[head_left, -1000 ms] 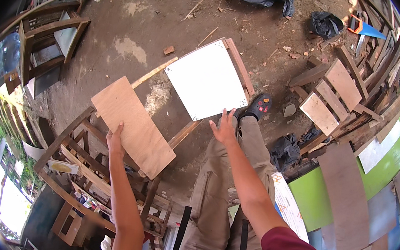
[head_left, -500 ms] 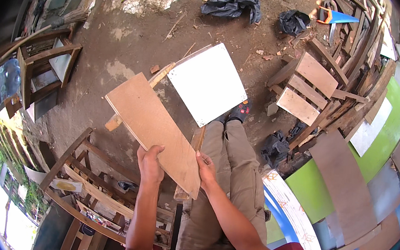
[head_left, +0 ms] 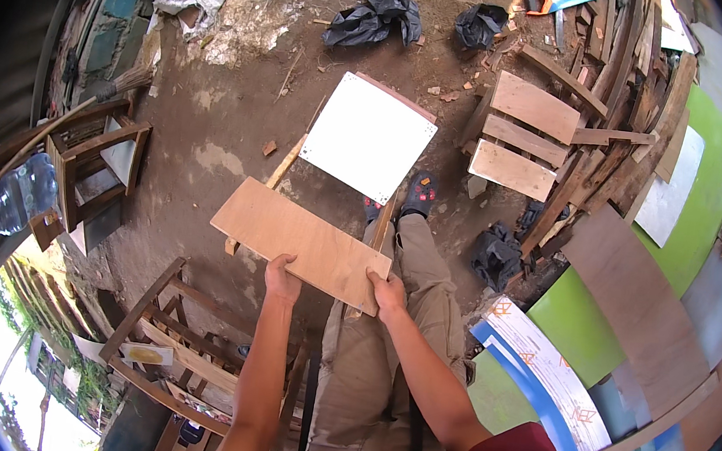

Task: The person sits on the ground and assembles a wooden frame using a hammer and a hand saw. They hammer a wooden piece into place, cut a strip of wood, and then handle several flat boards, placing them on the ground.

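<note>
A brown rectangular plywood board (head_left: 294, 238) lies slantwise across the view, above my legs. My left hand (head_left: 283, 279) grips its near long edge around the middle, thumb on top. At the right end, my right hand (head_left: 386, 293) holds the near corner, thumb also on the upper face. The fingers of both hands are mostly hidden under the board. Just beyond it is a square white panel (head_left: 368, 141) with a brown edge showing behind. Narrow wooden strips, one of them a light stick (head_left: 287, 161), show from under the board and panel.
A small slatted wooden piece (head_left: 524, 137) stands at right, by piled timber and a green sheet (head_left: 681, 197). Black plastic bags (head_left: 374, 17) and a blue handsaw (head_left: 565, 0) lie farther off. Wooden frames (head_left: 95, 162) and a clear water bottle (head_left: 23, 194) are at left.
The board has turned to lie more crosswise, its far left end coming nearer. Both hands still grip it. The view has shifted, so the surroundings appear turned.
</note>
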A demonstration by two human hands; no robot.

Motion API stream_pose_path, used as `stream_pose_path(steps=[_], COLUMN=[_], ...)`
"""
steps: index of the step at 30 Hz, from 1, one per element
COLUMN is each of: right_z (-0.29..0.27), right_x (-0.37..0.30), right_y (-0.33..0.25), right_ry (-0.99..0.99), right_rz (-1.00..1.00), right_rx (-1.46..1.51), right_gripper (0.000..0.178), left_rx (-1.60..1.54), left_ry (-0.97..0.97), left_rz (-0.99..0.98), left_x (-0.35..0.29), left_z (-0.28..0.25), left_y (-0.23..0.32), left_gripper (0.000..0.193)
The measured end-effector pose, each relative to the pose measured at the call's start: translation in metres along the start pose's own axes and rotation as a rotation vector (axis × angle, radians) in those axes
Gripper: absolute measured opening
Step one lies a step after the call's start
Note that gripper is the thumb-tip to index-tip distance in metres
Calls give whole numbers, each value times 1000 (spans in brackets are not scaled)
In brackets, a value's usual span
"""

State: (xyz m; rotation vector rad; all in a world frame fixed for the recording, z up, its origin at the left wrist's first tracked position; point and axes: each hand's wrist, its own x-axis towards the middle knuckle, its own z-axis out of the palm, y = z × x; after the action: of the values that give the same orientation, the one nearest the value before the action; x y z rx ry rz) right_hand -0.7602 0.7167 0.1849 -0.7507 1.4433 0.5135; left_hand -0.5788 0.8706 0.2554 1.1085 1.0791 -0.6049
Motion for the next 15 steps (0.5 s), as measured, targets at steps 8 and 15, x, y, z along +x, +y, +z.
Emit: stream_pose_path(steps=[8,15], right_z=[-21,-91], right_x=[-44,1], right_y=[-39,-110], right_ry=[171,119], right_rz=[-197,-138], right_rx=[92,207], right_gripper=[40,38], left_rx=[48,57], left_ry=[-160,-247], left_rz=[-58,-200], left_x=[-23,2], left_z=[-1,75], left_y=[-11,-66], left_gripper=[72,60])
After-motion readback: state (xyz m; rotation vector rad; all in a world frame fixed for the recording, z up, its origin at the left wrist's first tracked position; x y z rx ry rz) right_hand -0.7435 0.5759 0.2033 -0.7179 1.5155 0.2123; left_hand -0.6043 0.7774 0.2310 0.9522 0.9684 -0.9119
